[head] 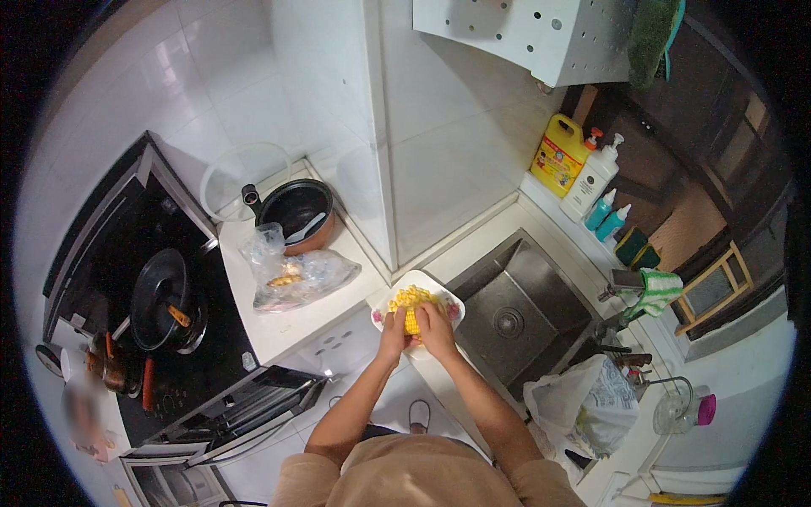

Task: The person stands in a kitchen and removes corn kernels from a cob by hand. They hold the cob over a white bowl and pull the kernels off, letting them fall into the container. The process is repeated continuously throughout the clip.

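Both my hands grip an ear of yellow corn above a white bowl with a flower pattern. My left hand closes on its left side and my right hand on its right side. Loose corn kernels are heaped in the far part of the bowl. Most of the cob's ends lie hidden beneath my fingers. The bowl sits on the white counter corner, between the sink and the stove-side counter.
On the right is a steel sink. Left of the bowl, a clear plastic bag lies before a dark pot. Farther left, a black wok stands on the stove. A white plastic bag and soap bottles line the right side.
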Demonstrator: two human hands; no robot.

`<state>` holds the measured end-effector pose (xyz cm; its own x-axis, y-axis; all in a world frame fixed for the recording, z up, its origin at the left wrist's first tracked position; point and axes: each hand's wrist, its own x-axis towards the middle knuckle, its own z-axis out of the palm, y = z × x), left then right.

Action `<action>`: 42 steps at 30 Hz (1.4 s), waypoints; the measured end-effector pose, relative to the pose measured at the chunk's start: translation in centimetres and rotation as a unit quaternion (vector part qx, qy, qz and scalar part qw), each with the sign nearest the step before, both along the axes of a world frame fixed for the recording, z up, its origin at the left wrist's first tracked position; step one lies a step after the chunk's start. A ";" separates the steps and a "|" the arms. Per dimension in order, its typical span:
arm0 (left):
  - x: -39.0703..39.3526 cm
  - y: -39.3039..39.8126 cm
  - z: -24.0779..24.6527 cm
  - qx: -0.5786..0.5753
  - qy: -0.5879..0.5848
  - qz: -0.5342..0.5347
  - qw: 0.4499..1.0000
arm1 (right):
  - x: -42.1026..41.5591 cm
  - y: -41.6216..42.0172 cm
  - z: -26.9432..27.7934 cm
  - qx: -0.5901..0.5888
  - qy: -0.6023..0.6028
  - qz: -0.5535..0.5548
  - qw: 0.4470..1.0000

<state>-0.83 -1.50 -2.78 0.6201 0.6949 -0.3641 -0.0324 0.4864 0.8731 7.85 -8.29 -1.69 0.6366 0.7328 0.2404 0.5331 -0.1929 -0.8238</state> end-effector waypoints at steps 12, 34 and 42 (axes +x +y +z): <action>0.3 -1.2 0.4 0.045 0.018 0.004 0.999 | 2.8 1.3 -0.6 -0.225 0.011 0.004 0.974; -0.2 -0.6 0.9 0.058 0.072 -0.055 0.994 | 3.2 0.6 -0.8 -0.185 -0.034 0.059 0.980; 0.2 0.1 0.2 0.003 0.091 -0.062 0.994 | 4.7 1.7 -3.1 -0.192 0.052 0.022 0.980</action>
<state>-0.60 -1.44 -2.62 0.6261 0.6189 -0.4743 0.1864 0.4719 0.8617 12.57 -6.63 -4.83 0.6086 0.7841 -0.1221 0.4657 -0.4775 -0.7451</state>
